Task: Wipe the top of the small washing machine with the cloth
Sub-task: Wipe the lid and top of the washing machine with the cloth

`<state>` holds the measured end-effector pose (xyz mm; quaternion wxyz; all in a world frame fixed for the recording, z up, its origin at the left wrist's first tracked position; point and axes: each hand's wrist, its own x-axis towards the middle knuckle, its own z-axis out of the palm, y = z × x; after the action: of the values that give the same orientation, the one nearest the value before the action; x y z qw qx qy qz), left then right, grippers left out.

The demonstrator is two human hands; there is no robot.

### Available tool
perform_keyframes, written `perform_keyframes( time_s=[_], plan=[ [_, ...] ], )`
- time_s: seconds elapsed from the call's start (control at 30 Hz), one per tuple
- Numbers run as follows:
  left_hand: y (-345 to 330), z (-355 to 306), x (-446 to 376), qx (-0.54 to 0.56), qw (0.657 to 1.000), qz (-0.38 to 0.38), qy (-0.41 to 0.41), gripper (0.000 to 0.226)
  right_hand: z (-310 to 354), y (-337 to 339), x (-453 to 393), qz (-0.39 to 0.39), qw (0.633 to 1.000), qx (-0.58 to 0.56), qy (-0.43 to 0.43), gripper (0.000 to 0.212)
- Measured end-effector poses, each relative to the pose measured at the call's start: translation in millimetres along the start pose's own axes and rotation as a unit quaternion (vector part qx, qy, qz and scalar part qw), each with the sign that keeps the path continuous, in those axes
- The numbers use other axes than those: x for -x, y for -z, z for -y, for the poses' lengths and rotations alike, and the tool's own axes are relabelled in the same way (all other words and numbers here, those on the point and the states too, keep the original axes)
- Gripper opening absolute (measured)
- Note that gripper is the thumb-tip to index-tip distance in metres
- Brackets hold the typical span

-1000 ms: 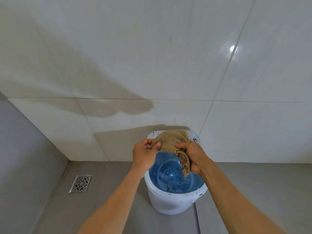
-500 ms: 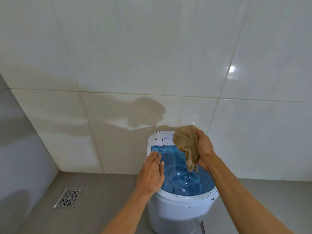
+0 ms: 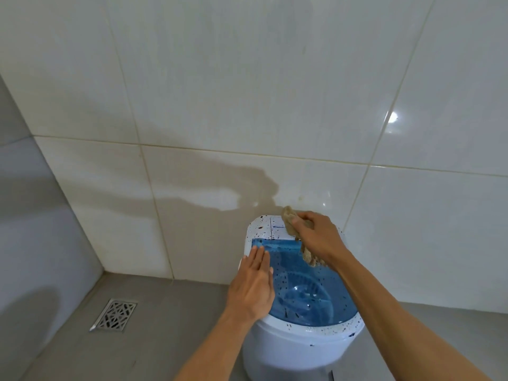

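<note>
down in the lower middle of the frame sits the small washing machine (image 3: 299,336), white body with a see-through blue lid (image 3: 308,281), pushed up against the tiled wall (image 3: 220,92). right hand (image 3: 319,237) has its fingers clenched around the bunched tan cloth (image 3: 291,220), pressing it on the white control strip at the back edge of the top, with a tail of cloth hanging over the lid. left hand (image 3: 253,290) lies flat, fingers released and straight, on the lid's left side, looks like it's just steadying things. progress-wise i'd say barely started: dark specks are all over the lid, the rim and the back strip, so pretty much the whole top is left. floor drain (image 3: 114,316) sits at lower left, well apart. nothing really blocks the wiping except that left hand parked on the lid.
</note>
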<state>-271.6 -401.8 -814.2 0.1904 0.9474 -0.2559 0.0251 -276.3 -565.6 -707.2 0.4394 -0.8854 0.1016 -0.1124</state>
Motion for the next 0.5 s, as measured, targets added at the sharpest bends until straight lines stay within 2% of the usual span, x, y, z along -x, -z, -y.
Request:
perform_keyframes(
  time_s=[0.07, 0.17, 0.33, 0.4, 0.5],
  plan=[
    [-4, 1, -1, -0.003, 1.000, -0.008, 0.000, 0.055, 1, -8, -9, 0.006, 0.997, 0.048, 0.060, 0.041],
    [-8, 3, 0, -0.006, 1.000, -0.025, -0.001, 0.064, 0, -22, -29, 0.031, 0.983, 0.114, 0.140, 0.034],
    [-13, 4, -2, 0.003, 0.999, -0.040, 0.001, 0.062, 3, -40, -58, 0.126, 0.944, 0.215, 0.218, 0.037],
    [-15, 5, -3, 0.006, 0.999, -0.042, 0.002, 0.061, 4, -47, -64, 0.188, 0.912, 0.270, 0.245, 0.039],
    [-15, 6, -2, 0.014, 0.998, -0.061, -0.007, 0.055, 1, -60, -67, 0.279, 0.827, 0.404, 0.273, 0.042]
  ],
)
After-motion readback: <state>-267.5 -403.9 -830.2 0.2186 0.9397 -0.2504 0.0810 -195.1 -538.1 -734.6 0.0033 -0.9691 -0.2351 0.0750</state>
